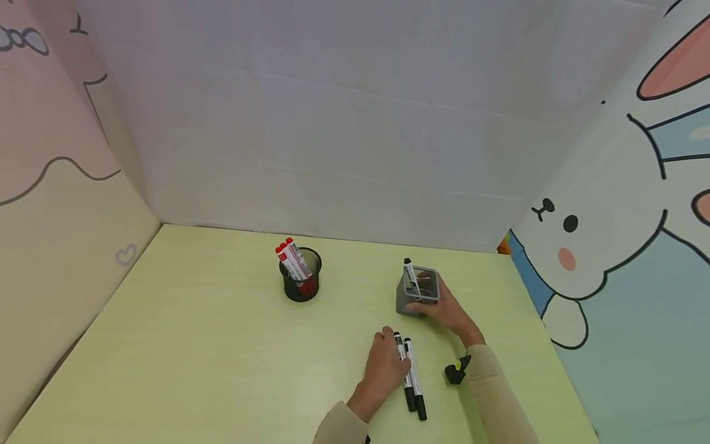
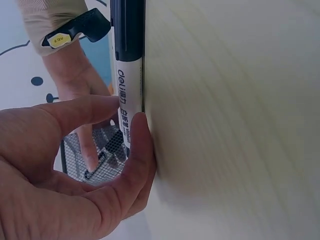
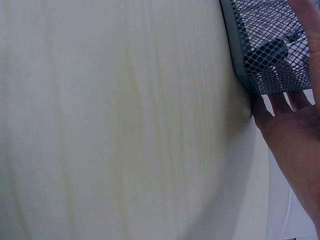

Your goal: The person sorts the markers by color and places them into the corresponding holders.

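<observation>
Two whiteboard markers with black caps lie side by side on the table. My left hand (image 1: 383,364) is over the left marker (image 1: 409,391); its thumb and fingertips pinch a white barrel (image 2: 129,85) in the left wrist view. Just right of it lies the other marker (image 1: 418,394). Farther back, a grey square mesh pen holder (image 1: 405,302) stands upright with a black-capped marker (image 1: 410,275) leaning inside. My right hand (image 1: 448,311) grips the holder from its right side, thumb in front and fingers behind. In the right wrist view its fingers wrap the mesh wall (image 3: 280,55).
A round black mesh pen cup (image 1: 301,290) holding several red-capped markers (image 1: 294,259) stands on the table (image 1: 194,345) at the back left. A white wall sheet (image 1: 333,135) rises behind it, and patterned panels flank both sides.
</observation>
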Demonstrator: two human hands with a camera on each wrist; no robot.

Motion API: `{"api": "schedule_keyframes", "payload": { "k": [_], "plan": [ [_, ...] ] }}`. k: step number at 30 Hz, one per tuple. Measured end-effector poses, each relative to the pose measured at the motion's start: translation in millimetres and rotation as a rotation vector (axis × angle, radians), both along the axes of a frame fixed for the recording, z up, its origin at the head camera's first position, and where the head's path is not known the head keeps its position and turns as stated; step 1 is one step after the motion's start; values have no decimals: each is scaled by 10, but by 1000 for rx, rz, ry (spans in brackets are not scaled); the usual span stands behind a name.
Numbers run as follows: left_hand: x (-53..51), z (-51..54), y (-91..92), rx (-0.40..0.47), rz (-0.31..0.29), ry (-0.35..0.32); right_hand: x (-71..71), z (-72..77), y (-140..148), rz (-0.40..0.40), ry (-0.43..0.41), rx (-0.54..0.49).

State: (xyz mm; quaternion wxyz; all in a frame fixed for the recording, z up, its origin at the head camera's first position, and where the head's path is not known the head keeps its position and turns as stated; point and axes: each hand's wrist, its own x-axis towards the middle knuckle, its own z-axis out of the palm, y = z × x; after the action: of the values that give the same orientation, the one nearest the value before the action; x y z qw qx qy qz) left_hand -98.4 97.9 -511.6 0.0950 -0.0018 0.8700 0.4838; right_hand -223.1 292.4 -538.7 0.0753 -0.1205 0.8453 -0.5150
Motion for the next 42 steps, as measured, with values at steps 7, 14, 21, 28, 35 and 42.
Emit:
{"api": "schedule_keyframes", "payload": {
  "k": [7,14,21,28,35,42],
  "plan": [
    [8,-9,4,7,-4,27,7,3,-1,-4,-4,4],
    [22,-25,-14,-27,31,75,12,9,-4,-2,-5,-11],
    [26,-46,-35,-1,68,48,20,19,-10,3,-15,-12],
    [40,-57,-9,-100,65,72,12,13,1,-8,-24,-7],
    [55,-111,62,-329,83,161,12,7,3,3,-19,-19],
    [67,-92,104,-542,67,210,8,-9,3,3,-26,-30]
  ]
}}
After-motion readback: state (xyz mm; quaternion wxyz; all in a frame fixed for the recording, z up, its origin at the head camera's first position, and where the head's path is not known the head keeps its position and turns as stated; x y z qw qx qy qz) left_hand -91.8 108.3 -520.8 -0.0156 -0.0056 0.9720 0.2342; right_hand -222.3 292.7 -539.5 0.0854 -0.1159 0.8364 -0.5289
